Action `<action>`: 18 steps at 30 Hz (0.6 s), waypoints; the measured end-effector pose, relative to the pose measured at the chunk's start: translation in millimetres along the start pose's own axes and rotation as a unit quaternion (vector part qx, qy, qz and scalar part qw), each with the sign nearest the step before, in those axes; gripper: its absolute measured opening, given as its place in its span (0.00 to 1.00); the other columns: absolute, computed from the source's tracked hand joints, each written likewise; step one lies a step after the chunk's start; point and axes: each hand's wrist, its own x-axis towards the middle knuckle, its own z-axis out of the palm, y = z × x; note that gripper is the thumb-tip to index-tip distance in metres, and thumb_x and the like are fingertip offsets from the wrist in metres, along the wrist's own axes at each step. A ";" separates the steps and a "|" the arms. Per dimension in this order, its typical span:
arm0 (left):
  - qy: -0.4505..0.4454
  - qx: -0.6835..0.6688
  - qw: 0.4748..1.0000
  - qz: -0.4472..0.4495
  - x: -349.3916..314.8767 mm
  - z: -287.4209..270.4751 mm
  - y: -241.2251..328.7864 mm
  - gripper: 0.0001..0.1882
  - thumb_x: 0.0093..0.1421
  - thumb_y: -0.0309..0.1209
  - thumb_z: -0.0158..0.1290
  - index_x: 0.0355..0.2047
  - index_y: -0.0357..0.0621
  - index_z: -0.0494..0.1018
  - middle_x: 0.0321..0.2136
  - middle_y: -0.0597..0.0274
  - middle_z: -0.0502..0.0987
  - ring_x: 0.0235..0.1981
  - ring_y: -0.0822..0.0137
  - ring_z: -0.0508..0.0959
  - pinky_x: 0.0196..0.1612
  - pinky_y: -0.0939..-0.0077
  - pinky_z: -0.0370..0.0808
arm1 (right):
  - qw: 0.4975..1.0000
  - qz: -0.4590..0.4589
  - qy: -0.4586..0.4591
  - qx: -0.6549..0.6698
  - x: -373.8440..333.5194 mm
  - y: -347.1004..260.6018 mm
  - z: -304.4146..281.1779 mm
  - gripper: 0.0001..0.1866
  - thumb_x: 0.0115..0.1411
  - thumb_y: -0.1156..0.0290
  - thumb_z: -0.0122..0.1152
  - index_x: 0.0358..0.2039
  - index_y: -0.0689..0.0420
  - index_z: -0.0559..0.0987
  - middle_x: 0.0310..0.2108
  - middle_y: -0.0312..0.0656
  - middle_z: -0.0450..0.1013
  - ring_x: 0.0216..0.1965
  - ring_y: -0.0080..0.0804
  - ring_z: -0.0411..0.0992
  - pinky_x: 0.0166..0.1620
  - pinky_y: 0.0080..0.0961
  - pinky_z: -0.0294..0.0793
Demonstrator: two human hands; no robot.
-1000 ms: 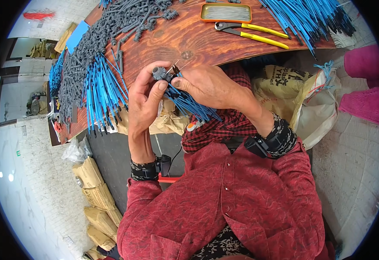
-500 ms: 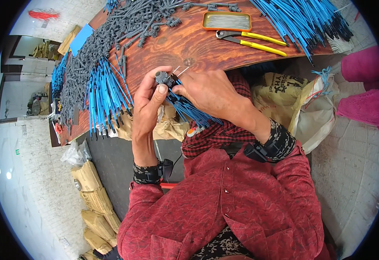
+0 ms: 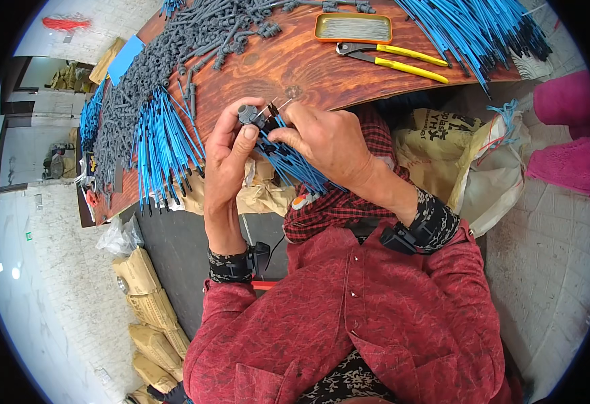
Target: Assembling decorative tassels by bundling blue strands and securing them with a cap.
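My left hand (image 3: 226, 151) grips a grey plastic connector (image 3: 247, 113); my right hand (image 3: 328, 143) apparently pinches its thin blue wires (image 3: 293, 163).

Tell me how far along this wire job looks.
Done: a fan of blue wires with dark ends lies on the wooden table. In hand: left hand pinches a grey plastic connector; right hand holds a blue wire bundle. Left: a loose grey connector heap.
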 end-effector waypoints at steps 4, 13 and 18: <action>0.017 0.006 1.000 0.013 1.6 3.8 -0.2 0.22 0.70 0.38 0.57 0.60 0.41 0.72 0.43 0.70 0.76 0.41 0.79 0.72 0.47 0.82 0.69 | 0.998 -0.013 0.056 0.020 -8.9 -2.0 5.6 0.15 0.60 0.61 0.69 0.36 0.55 0.73 0.26 0.41 0.75 0.27 0.41 0.79 0.25 0.35 0.75; 0.002 -0.003 1.000 0.000 2.2 -0.8 -1.5 0.22 0.70 0.37 0.57 0.60 0.40 0.72 0.43 0.70 0.76 0.42 0.78 0.73 0.47 0.82 0.69 | 0.995 -0.025 0.094 -0.027 -11.9 -9.8 4.8 0.11 0.55 0.70 0.71 0.36 0.56 0.78 0.25 0.39 0.71 0.26 0.38 0.76 0.27 0.34 0.73; 0.000 -0.016 1.000 -0.007 1.7 -1.1 -1.2 0.22 0.70 0.36 0.57 0.60 0.40 0.72 0.44 0.69 0.77 0.44 0.78 0.74 0.49 0.80 0.71 | 0.991 -0.057 0.114 -0.042 -14.8 -5.9 8.3 0.11 0.58 0.68 0.68 0.34 0.54 0.74 0.25 0.37 0.69 0.25 0.34 0.76 0.26 0.29 0.74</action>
